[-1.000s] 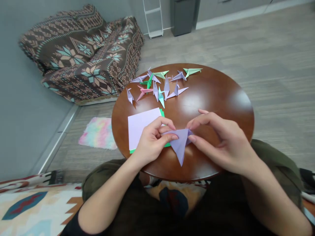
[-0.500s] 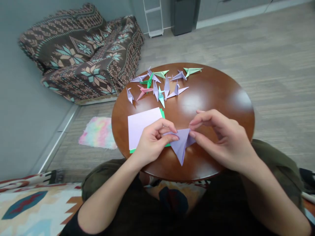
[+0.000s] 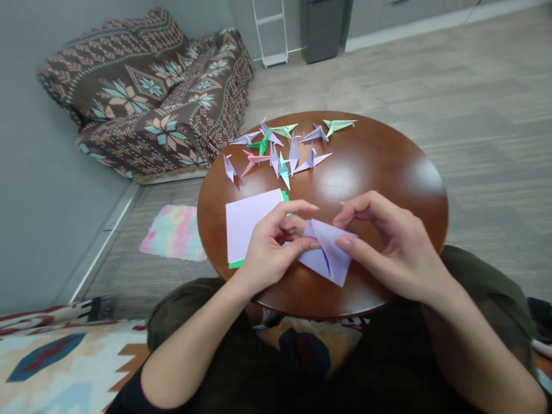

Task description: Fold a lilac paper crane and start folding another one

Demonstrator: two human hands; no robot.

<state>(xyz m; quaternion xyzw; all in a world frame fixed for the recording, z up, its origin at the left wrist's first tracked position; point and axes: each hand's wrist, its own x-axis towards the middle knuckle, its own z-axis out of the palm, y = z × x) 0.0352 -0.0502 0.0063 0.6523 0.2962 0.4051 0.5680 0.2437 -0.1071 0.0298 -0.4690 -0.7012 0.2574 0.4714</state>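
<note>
A partly folded sheet of purple origami paper (image 3: 330,253) is between my hands, just above the near part of the round table. My left hand (image 3: 276,244) pinches its left side, thumb on top and index finger stretched out above. At its right corner, my right hand (image 3: 383,241) grips the paper between thumb and curled fingers. A raised flap bulges open along the middle. Beside my left hand lies a stack of square paper (image 3: 252,221), lilac on top with green edges showing beneath.
Several folded paper cranes in purple, green, pink and blue, among them a pink crane (image 3: 254,162), stand at the far left of the brown table (image 3: 388,167). Beyond it are a draped sofa (image 3: 159,103) and a fluffy pastel rug (image 3: 175,233).
The purple paper has gone from a downward-pointing triangle to a squarer shape with an opened flap. My right thumb now presses on its right corner, and my left index finger has lifted.
</note>
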